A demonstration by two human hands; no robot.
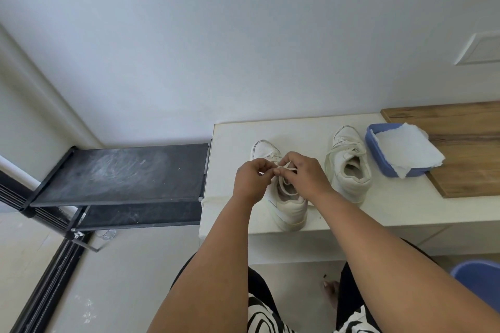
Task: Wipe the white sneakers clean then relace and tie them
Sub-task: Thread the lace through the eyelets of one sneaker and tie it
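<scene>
We see 2 white sneakers, toes twd wall: left sneaker point(288, 207) w/ loose laces point(286, 170) above its tongue; right sneaker point(349, 165) just beside, laces slack.

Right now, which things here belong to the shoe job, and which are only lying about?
Job: near sneaker, its lace pinched by left hand and right hand; other sneaker; paper towel on blue tub.
Lying about: black rack, wooden board.

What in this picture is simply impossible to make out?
Head view only:
- Lace of the near sneaker: knotted or not, hidden by the left hand and right hand.
- Blue tub: contents covered by the white cloth.
- Blue object at the right edge: cut off.
- Far sneaker: lace state too small to tell.
</scene>
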